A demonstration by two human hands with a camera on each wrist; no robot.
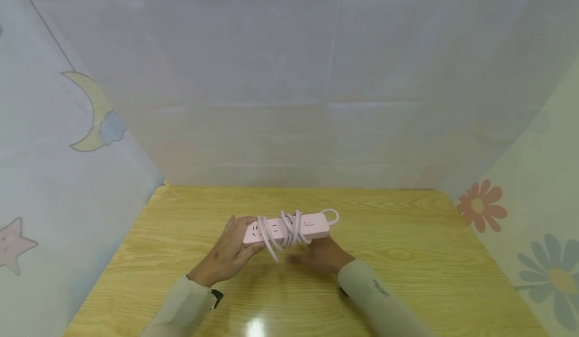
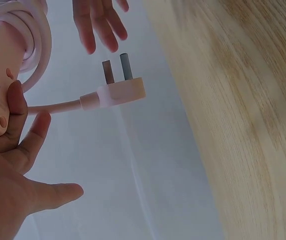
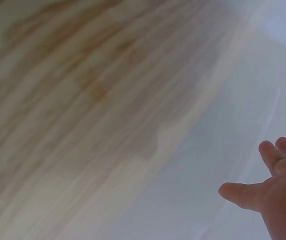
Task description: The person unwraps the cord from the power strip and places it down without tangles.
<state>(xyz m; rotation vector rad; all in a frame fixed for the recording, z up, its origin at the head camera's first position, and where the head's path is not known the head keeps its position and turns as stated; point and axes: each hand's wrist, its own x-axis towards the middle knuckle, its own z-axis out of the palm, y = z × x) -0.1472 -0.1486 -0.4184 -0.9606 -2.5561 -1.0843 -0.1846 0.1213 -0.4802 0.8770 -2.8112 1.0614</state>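
Pink strip (image 1: 274, 229): held up over the table (image 1: 429, 266), its long side running 9 to 3 o'clock, slightly tilted.
Cord (image 1: 296, 229): wound round the strip, one loop jutting out at 2.
Left hand (image 1: 230, 249): clamped on the strip's 9 o'clock end.
Right hand (image 1: 323, 255): at 4 o'clock under the other end, fingers apart; whether it touches the strip, I cannot tell.
Plug (image 2: 121, 92): at 3 from the strip in the left wrist view, prongs toward 12, just short of the right fingertips.
Edges: far one at 12, along the wall (image 1: 280, 85); sides at 9 and 3.
Room: wide both sideways.
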